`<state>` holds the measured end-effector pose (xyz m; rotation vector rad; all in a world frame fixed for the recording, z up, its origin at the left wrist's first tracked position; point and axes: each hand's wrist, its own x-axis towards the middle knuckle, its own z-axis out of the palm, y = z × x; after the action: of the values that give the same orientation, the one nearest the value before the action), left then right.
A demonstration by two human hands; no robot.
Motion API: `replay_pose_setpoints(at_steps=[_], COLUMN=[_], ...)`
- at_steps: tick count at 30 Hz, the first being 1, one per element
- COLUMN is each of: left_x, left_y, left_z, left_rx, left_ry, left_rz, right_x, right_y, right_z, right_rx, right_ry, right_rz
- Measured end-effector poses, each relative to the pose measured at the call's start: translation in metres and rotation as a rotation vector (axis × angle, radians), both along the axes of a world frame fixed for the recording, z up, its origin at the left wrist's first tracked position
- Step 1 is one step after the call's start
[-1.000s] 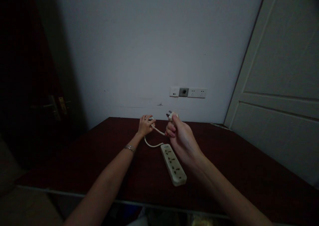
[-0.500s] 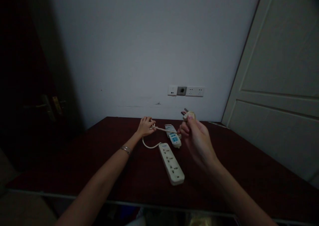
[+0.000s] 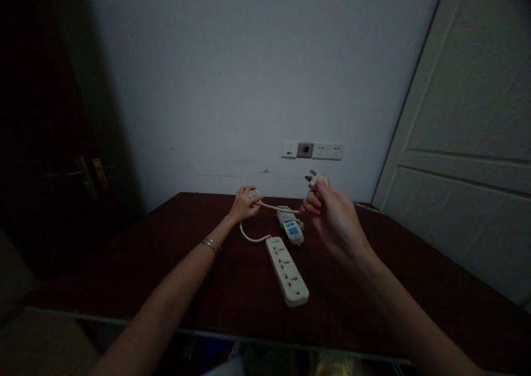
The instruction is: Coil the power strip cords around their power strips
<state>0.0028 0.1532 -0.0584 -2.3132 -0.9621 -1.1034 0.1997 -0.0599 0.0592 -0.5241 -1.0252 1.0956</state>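
Note:
My right hand [image 3: 336, 221] is raised above the dark red table [image 3: 166, 265], fingers closed round a white plug [image 3: 315, 180] whose prongs point up and left. The plug's white cord [image 3: 269, 205] runs left to my left hand [image 3: 244, 203], which pinches it near the table's far edge. From there the cord loops down to a cream power strip [image 3: 287, 270] lying flat in the middle of the table. A second, smaller strip with blue switches [image 3: 291, 226] lies just beyond it, between my hands.
A row of wall sockets [image 3: 312, 150] sits on the grey wall above the table's far edge. A pale door [image 3: 468, 144] stands at the right. A dark door with a handle [image 3: 89, 174] is at the left. The table's near edge [image 3: 207, 334] runs below my arms.
My right hand has carried the plug to the right and slightly higher, uncovering the blue-switched strip. The cord between my hands is pulled straighter. My left hand has barely moved.

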Motion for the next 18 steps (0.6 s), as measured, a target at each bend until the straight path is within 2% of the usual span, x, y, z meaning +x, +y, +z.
replay_pose_setpoints(at_steps=[6, 11, 15, 18], left_x=[0.002, 0.006, 0.006, 0.003], left_y=[0.015, 0.016, 0.007, -0.004], left_z=[-0.007, -0.011, -0.007, -0.004], left_rx=[0.049, -0.028, -0.203, -0.319], left_ry=[-0.04, -0.033, 0.117, 0.082], left_rz=[0.036, 0.034, -0.104, -0.182], right_x=[-0.019, -0.015, 0.006, 0.027], right_y=[-0.033, -0.037, -0.018, -0.006], right_z=[-0.017, -0.024, -0.012, 0.007], right_rx=[0.015, 0.028, 0.14, 0.27], right_ry=[-0.15, -0.269, -0.32, -0.304], right_rz=[-0.044, -0.108, -0.161, -0.191])
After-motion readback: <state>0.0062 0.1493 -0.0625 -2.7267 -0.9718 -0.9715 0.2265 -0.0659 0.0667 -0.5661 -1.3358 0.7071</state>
